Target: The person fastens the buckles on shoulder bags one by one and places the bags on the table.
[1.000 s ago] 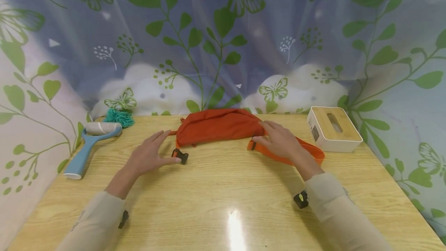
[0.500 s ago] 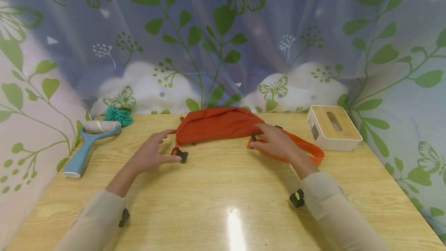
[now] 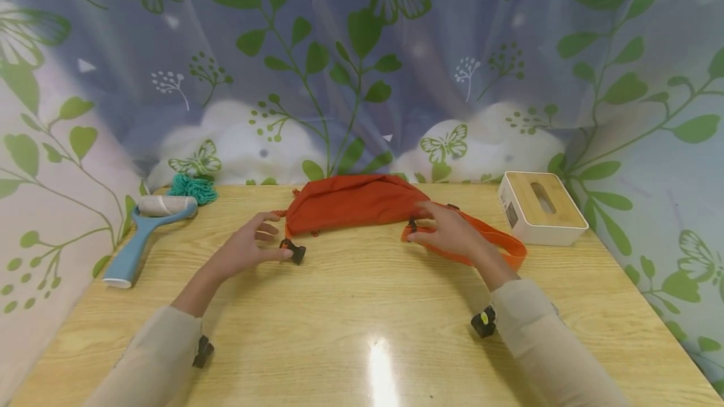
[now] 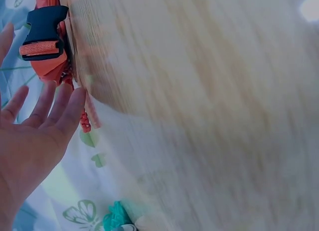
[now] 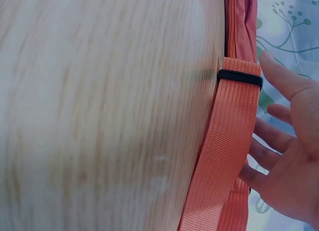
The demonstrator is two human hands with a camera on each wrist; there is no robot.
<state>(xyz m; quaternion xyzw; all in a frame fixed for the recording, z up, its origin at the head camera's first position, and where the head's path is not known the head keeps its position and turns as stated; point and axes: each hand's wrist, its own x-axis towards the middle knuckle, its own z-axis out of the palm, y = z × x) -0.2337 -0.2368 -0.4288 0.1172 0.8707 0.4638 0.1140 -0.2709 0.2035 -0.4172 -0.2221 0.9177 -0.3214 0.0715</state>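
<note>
A red waist bag [image 3: 353, 205] lies at the back middle of the table, zipped and slightly crumpled. At its left end my left hand [image 3: 247, 245] is spread with relaxed fingers, the thumb tip beside a black side-release buckle [image 3: 293, 251]. The left wrist view shows that buckle [image 4: 45, 31] on its short orange webbing and a braided red zip pull [image 4: 85, 122] near the fingertips. My right hand [image 3: 452, 231] hovers over the orange strap [image 3: 511, 250] at the right end, fingers loosely bent. In the right wrist view a black slider [image 5: 240, 78] crosses the strap near the thumb.
A blue-handled lint roller [image 3: 136, 247] and a bundle of teal yarn [image 3: 193, 189] lie at the left. To the right stands a white tissue box [image 3: 543, 209] with a wooden lid. A patterned curtain [image 3: 362, 68] hangs behind the table [image 3: 339, 325].
My right hand has shifted slightly left and down along the strap. The left fingers have eased a little away from the bag's end. The bag stays in place.
</note>
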